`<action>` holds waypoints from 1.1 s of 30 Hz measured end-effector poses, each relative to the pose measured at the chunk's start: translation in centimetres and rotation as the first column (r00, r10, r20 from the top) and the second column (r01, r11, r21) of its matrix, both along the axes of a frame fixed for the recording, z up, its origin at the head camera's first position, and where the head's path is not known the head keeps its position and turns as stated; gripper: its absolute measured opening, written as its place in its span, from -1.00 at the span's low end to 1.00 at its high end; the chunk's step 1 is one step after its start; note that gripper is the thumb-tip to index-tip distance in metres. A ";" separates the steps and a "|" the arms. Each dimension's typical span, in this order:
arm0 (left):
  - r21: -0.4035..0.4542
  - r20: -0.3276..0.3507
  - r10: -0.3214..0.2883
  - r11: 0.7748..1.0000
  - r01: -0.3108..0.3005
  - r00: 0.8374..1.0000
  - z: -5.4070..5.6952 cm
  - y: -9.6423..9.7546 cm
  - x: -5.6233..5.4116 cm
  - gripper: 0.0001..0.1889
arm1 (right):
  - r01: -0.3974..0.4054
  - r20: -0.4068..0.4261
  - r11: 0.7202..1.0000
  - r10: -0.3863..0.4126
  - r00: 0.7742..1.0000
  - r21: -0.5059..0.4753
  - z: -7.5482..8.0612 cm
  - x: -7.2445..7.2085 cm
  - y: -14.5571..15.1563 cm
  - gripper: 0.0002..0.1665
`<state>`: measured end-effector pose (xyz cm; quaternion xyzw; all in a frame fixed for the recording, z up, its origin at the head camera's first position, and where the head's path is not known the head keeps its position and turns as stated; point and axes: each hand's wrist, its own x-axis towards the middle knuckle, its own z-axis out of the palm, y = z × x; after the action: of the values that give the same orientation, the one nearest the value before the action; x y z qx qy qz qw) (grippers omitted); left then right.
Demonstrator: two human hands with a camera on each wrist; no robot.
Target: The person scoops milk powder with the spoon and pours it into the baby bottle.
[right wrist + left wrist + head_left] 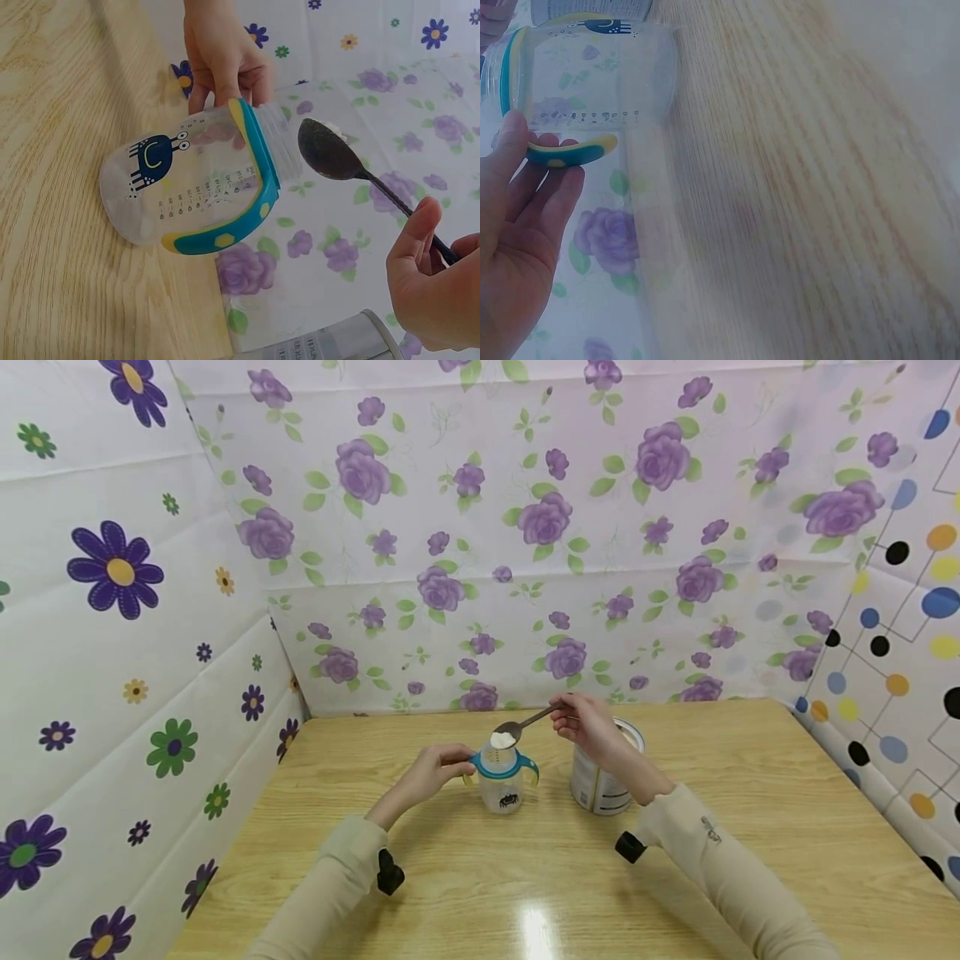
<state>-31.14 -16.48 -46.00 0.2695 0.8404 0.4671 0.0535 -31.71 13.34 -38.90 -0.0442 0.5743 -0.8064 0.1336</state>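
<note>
A clear baby bottle (501,793) with a blue and yellow two-handled collar stands upright on the table, its top uncapped. My left hand (435,771) grips the bottle's left handle, fingers curled through it with the thumb at the collar, as the left wrist view shows. In my right hand (592,727) I pinch the handle of a dark spoon (330,152). White powder (502,740) lies in the spoon's bowl, which is just over the bottle's mouth. A dark crab-like print (155,160) and measuring marks show on the bottle's side.
A tall can (600,785) with a printed label stands right of the bottle, partly behind my right forearm. The wooden table (480,885) ends at a flower-patterned cloth wall (480,610) at the back. Patterned cloth also hangs along both sides.
</note>
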 end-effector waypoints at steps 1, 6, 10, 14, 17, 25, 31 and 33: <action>-0.001 0.003 0.003 1.000 -0.003 1.000 0.0 0.0 0.0 -0.78 | 0.002 -0.002 1.000 -0.002 1.000 0.005 0.0 0.0 -0.1 -0.67; -0.006 0.013 0.006 1.000 -0.006 1.000 0.5 0.1 0.3 -0.78 | 0.004 -0.051 0.998 0.000 0.999 0.068 -0.1 0.1 -0.5 -0.67; 0.006 0.019 0.000 1.000 0.000 1.000 0.4 0.1 0.3 -0.77 | 0.014 -0.115 0.988 0.003 0.993 0.151 -0.1 0.2 -0.8 -0.64; 0.013 0.003 0.006 1.000 -0.006 1.000 0.0 0.0 0.0 -0.79 | 0.029 -0.177 0.977 0.009 0.984 0.210 -0.1 0.3 -1.1 -0.64; 0.011 0.009 0.008 1.000 -0.008 1.000 -0.1 0.0 0.0 -0.79 | 0.032 -0.230 0.970 0.025 0.973 0.241 -0.2 0.6 -1.2 -0.61; 0.006 0.020 0.004 1.000 -0.004 1.000 -0.2 0.0 0.0 -0.77 | 0.051 -0.365 0.948 0.071 0.928 0.314 -0.3 1.3 -1.6 -0.63; -0.002 -0.008 -0.002 1.000 0.002 1.000 -0.1 0.0 0.0 -0.77 | 0.073 -0.450 0.929 0.106 0.887 0.364 -0.2 1.6 -1.9 -0.66; -0.002 -0.009 -0.002 1.000 0.002 1.000 -0.1 0.0 -0.1 -0.77 | 0.077 -0.476 0.919 0.127 0.870 0.386 -0.2 1.7 -1.9 -0.66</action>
<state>-31.20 -16.46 -46.09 0.2724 0.8407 0.4652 0.0506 -30.02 11.42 -39.07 -0.2278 0.7383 -0.6349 -0.0003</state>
